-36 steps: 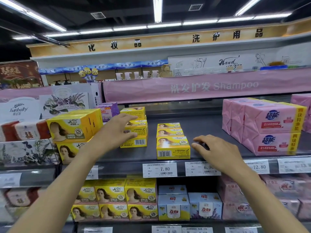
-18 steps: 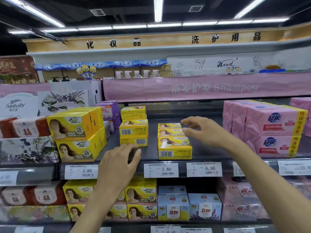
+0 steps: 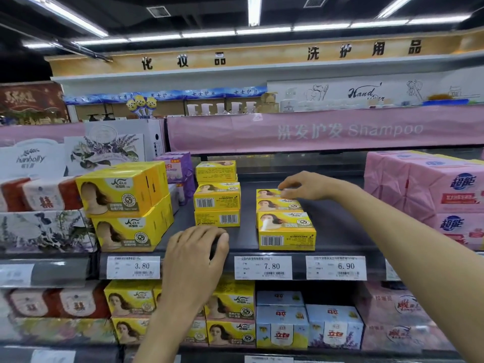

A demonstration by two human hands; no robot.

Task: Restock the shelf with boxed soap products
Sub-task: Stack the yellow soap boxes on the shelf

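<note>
On the dark middle shelf a row of three small yellow soap boxes runs front to back: front box, middle box, rear box. My right hand reaches in from the right and pinches the right top edge of the rear box with its fingertips. To the left stands a stack of three similar yellow boxes. My left hand rests on the shelf's front edge just below that stack, fingers bent over the lip, holding nothing.
Large yellow soap multipacks stand at the shelf's left, purple boxes behind them. Pink wrapped packs fill the right side. Price tags line the shelf's front. More yellow and blue boxes sit on the shelf below.
My left hand drew back from the yellow stack to the shelf's front edge. My right hand rose from the shelf's front and moved inward to the rear box of the row.
</note>
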